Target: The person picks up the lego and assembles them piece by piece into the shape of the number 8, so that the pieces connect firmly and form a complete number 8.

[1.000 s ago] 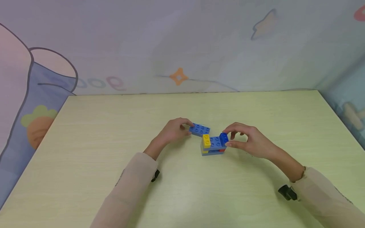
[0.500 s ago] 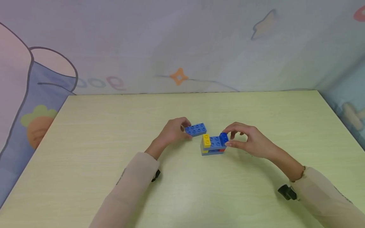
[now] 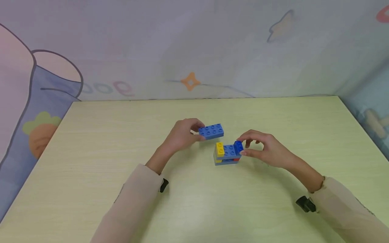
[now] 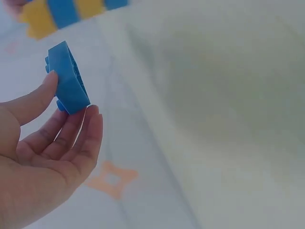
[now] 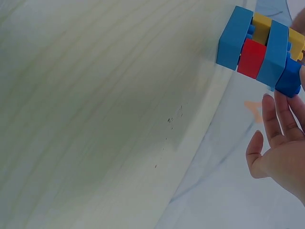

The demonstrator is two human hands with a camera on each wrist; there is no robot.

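Here the left hand (image 3: 182,135) pinches a long blue brick (image 3: 211,131) by its near end, thumb on one face and fingers on the other, and carries it clear of the pale desk (image 3: 91,162), just up and to the left of the small brick stack (image 3: 227,154). The right hand (image 3: 267,150) is curled about the stack's right end, fingertips (image 3: 243,137) on the dark blue brick (image 3: 238,147) that sits on top opposite a yellow brick (image 3: 219,149); the stack itself rests on the desk near the middle. From the right wrist view the stack shows blue layers with red and yellow between them, though how firmly the right hand grips it is hard to judge, since only the finger edges show there. The step in hand looks to be the carry: the long brick is lifted and level, studs up, but not yet over the stack. The next move would call for bringing it across above the yellow and dark blue bricks, lining its underside with their studs, and pressing down while the right hand braces the stack against sliding or tipping.
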